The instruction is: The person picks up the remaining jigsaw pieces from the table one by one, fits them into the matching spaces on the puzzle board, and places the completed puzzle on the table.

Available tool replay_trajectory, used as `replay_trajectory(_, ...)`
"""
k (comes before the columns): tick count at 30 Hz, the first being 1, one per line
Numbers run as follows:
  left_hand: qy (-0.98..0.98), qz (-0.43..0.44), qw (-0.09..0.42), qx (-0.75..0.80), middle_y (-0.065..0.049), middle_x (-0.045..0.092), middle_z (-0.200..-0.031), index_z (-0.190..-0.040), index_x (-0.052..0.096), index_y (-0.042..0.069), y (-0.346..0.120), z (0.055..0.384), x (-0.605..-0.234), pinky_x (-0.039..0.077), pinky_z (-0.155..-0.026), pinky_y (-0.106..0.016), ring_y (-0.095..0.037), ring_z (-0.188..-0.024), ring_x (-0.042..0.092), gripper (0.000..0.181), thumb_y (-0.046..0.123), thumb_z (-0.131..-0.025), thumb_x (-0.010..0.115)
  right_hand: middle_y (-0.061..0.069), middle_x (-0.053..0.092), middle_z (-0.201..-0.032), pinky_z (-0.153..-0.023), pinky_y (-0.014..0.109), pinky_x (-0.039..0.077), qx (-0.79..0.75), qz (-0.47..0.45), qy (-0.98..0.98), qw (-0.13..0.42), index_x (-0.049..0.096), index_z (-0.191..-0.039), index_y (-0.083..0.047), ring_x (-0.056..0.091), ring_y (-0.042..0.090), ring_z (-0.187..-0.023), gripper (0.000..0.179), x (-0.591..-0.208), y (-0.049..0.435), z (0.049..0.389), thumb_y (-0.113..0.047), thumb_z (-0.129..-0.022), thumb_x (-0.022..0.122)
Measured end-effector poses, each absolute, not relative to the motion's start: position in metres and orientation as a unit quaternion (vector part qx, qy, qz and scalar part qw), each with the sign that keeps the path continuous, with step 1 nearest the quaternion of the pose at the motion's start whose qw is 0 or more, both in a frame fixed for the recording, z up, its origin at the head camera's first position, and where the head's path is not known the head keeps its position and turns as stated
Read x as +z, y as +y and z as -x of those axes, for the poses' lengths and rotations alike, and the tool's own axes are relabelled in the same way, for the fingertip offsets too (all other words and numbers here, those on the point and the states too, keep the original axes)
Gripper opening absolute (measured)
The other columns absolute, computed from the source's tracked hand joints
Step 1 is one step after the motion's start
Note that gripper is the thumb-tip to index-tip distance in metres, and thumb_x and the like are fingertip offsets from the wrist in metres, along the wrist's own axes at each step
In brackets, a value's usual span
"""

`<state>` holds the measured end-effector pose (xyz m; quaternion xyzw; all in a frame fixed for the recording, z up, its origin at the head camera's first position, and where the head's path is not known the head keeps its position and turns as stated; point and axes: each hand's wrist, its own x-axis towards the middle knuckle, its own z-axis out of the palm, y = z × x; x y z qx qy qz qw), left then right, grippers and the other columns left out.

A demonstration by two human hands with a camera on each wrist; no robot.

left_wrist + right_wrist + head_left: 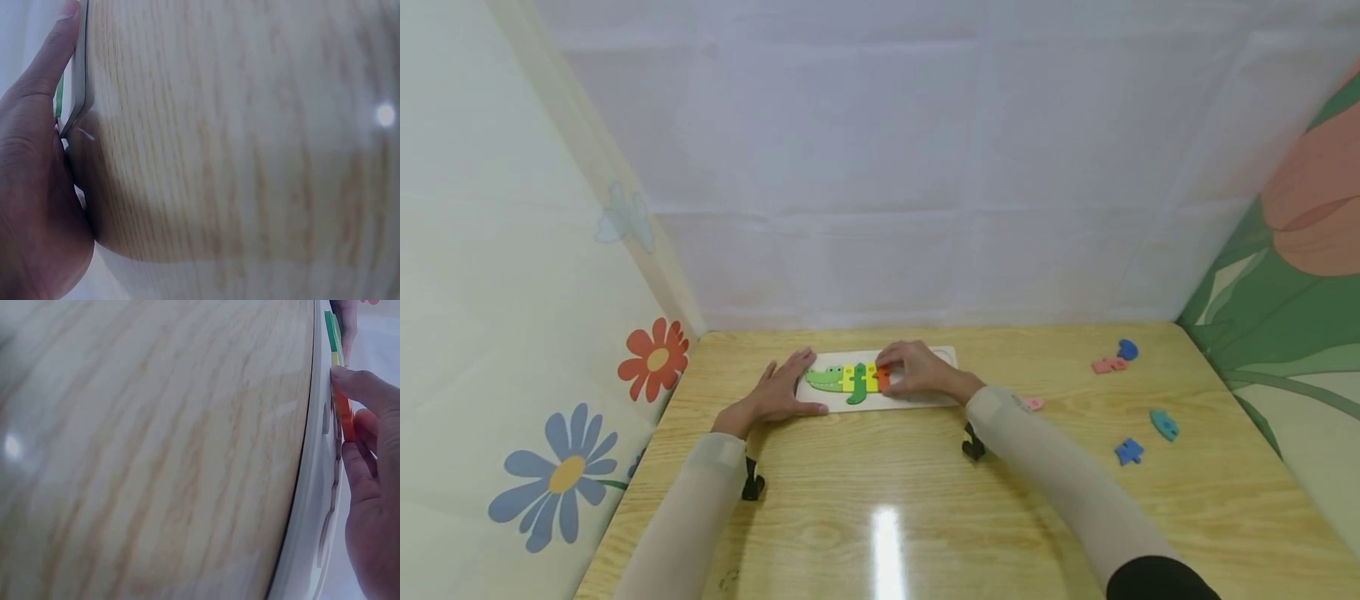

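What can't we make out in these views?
- Head: part of the orange piece, covered by the right hand.
- Head: marks on the yellow pieces, too small to read.
- Head: the pink piece, apparently part-covered by the right sleeve.
- Left wrist: most of the board, behind the left hand and cut off by the top edge.

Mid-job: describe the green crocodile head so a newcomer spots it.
Across the light-brown wood-grain table, near its far edge, find the white rectangular board. Toward its left end lies the green crocodile-head puzzle piece. Eyes and a snout distinguish it from the adjoining yellow puzzle piece.
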<state>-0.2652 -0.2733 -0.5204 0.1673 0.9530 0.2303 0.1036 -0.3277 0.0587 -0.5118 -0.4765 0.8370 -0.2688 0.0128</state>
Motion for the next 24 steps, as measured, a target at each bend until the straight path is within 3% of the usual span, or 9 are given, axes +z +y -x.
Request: replay_trajectory(24,0.953,-0.171,0.103,0.229,-0.019,0.012,-0.177,-0.169,0.018,0.002,-0.2729,0.2647,-0.5195,-0.002,-0.126,-0.069,-0.041,-0.163,0.006,0.119,0.060,-0.087,0.081,0.015,0.070,-0.138,-0.115,0.045,0.047,-0.264,0.465,0.843,0.047,0.072,-0.133,-0.001,0.064,0.031,-0.131,0.056,-0.5121,0.0580,0.3284,-0.030,-0.089,0.089)
